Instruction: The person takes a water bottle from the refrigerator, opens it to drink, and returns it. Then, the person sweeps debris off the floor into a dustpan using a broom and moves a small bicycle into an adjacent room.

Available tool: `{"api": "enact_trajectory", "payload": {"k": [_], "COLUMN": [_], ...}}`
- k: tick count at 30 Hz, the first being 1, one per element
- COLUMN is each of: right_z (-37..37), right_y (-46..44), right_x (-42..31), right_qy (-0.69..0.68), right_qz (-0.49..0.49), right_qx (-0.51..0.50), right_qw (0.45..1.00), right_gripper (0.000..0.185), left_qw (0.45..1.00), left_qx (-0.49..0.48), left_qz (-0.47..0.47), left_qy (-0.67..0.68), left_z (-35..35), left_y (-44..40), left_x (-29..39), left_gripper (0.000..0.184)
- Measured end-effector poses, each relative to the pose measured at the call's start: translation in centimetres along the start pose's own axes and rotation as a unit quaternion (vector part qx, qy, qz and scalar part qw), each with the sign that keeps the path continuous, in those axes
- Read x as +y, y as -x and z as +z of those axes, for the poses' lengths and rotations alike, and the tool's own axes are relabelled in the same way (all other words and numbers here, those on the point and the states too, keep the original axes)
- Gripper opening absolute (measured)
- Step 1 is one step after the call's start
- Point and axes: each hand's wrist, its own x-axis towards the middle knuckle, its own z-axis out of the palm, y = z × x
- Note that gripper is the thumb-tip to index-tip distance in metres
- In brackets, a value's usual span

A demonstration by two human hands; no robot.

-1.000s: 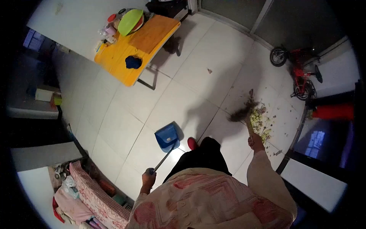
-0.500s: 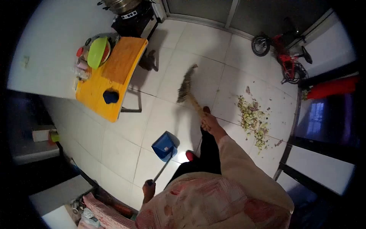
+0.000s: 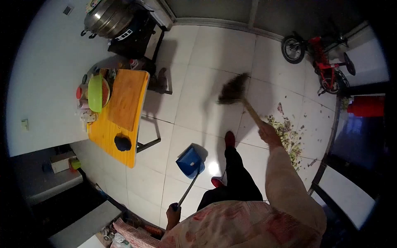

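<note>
My right hand [image 3: 269,134] is closed round the handle of a broom [image 3: 252,111], whose dark bristles fan out ahead over the tiled floor. Lower down, my left hand [image 3: 173,213] grips the long handle of a blue dustpan [image 3: 189,161]. The dustpan has a small pale bit in it; its pan appears to be at floor level, though contact is hard to tell. A scattered heap of green and purplish vegetable scraps [image 3: 289,138] lies on the floor, partly hidden behind my right hand and forearm.
On the left stands a yellow table [image 3: 106,142] with a wooden board [image 3: 127,99], a green basin [image 3: 95,93] and a dark cloth-like item [image 3: 122,143]. A steamer pot [image 3: 109,20] is behind it. A red bicycle [image 3: 322,58] stands at back right. Dark furniture lines the right side.
My right hand has moved right with the broom, and its bristles have swung rightward. A red shoe has come into view ahead as the camera view shifted. The dustpan stays in my left hand.
</note>
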Motion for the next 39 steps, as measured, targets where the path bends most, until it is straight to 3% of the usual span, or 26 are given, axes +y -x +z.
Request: {"api": "enact_trajectory", "payload": {"k": [2, 3, 5, 6, 7, 10, 11, 12, 14, 16, 18, 20, 22, 23, 25, 27, 28, 30, 31, 32, 33, 34, 35, 38, 39], "right_z": [-5.6, -7.2, -8.8, -10.1, -11.3, -12.8, -14.1, -15.2, -15.5, -16.1, -15.4, -15.2, -14.5, -14.4, -14.6, -15.9, -16.4, -16.9, -17.6, -17.9, -18.3, -19.9, -21.4, -20.7, -20.0], "right_y": [3.9, 6.0, 10.6, 12.8, 14.9, 21.2, 23.7, 26.3, 32.6, 38.2, 43.0, 46.9, 50.8, 52.4, 54.7, 54.9, 54.1, 51.6, 50.1, 48.4, 46.7, 43.4, 39.5, 32.8, 30.4], "right_x": [1.1, 1.5, 1.7, 2.8, 4.1, 8.1, 10.8, 14.2, 17.4, 21.5, 24.6, 28.7, 32.9, 34.2, 36.6, 42.1, 43.1, 43.8, 43.7, 40.8, 38.3, 36.0, 36.8, 26.4, 24.2], "right_qy": [-0.15, -0.079, -0.017, -0.109, -0.202, -0.228, -0.286, -0.282, -0.206, -0.205, -0.212, -0.243, -0.247, -0.29, -0.381, -0.475, -0.484, -0.48, -0.289, -0.342, -0.394, -0.524, -0.525, -0.528, -0.507], "right_qz": [0.076, 0.079, 0.078, 0.114, 0.147, 0.081, 0.076, 0.041, 0.046, 0.033, 0.021, -0.015, 0.001, 0.035, 0.079, 0.046, 0.094, 0.105, 0.103, 0.117, 0.133, 0.168, 0.128, 0.176, 0.1], "right_qx": [0.106, 0.156, 0.217, 0.246, 0.271, 0.251, 0.254, 0.257, 0.29, 0.287, 0.313, 0.342, 0.375, 0.369, 0.341, 0.294, 0.328, 0.423, 0.391, 0.38, 0.371, 0.319, 0.36, 0.336, 0.325], "right_qw": [0.98, 0.981, 0.973, 0.956, 0.93, 0.937, 0.921, 0.923, 0.934, 0.935, 0.926, 0.908, 0.893, 0.882, 0.856, 0.828, 0.806, 0.761, 0.868, 0.851, 0.83, 0.772, 0.761, 0.76, 0.792], "right_gripper": [0.014, 0.014, 0.014, 0.013, 0.012, 0.012, 0.017, 0.026, 0.031, 0.041, 0.041, 0.028, 0.038, 0.022, 0.012, 0.013, 0.012, 0.013, 0.015, 0.021, 0.026, 0.03, 0.03, 0.024, 0.027], "left_qw": [0.997, 0.989, 0.992, 0.998, 0.982, 0.994, 0.989, 0.992, 0.984, 0.971, 0.952, 0.971, 0.973, 0.974, 0.97, 0.971, 0.969, 0.964, 0.925, 0.87, 0.871, 0.929, 0.97, 0.97, 0.971], "left_qx": [-0.04, -0.038, -0.063, -0.058, -0.089, -0.075, -0.099, -0.108, -0.114, -0.075, -0.066, -0.099, -0.114, -0.11, -0.082, -0.082, -0.085, -0.077, -0.064, -0.05, -0.048, -0.077, -0.103, -0.074, -0.087], "left_qz": [-0.053, -0.083, -0.054, 0.0, -0.074, 0.077, 0.02, 0.046, 0.104, 0.226, 0.29, 0.218, 0.194, 0.191, 0.184, 0.2, 0.218, 0.216, 0.31, 0.398, 0.395, 0.294, 0.183, 0.168, 0.187], "left_qy": [0.031, 0.112, 0.099, -0.006, 0.148, -0.016, 0.109, 0.052, 0.089, -0.037, -0.077, 0.014, 0.058, 0.057, -0.135, -0.105, -0.074, -0.134, -0.212, -0.286, -0.288, -0.209, -0.126, -0.158, -0.122], "left_z": [-0.2, 0.7, 0.6, 0.1, 1.6, 1.2, 2.8, 3.3, 4.9, 6.4, 6.0, 6.6, 6.8, 6.5, 5.8, 6.4, 6.6, 6.6, 6.7, 6.9, 7.3, 7.9, 8.3, 8.0, 7.8], "left_y": [-1.6, -2.7, -3.7, -3.5, -5.7, -5.0, -7.0, -6.9, -8.2, -9.5, -7.5, -7.1, -5.3, -3.2, 0.2, -2.2, -3.1, -1.9, -1.8, -1.9, -1.8, -1.5, -0.5, 2.4, 2.4], "left_x": [3.0, 1.4, 3.7, 6.7, 1.5, 6.0, 1.7, 2.3, -1.0, -3.0, -0.7, -1.9, -2.2, -1.8, -0.2, -4.1, -5.4, -3.5, -2.7, -1.8, -0.4, 1.2, 2.8, 7.9, 7.9], "left_gripper": [0.028, 0.028, 0.028, 0.028, 0.028, 0.028, 0.027, 0.025, 0.025, 0.025, 0.026, 0.025, 0.025, 0.025, 0.025, 0.026, 0.026, 0.027, 0.027, 0.028, 0.028, 0.027, 0.027, 0.026, 0.026]}}
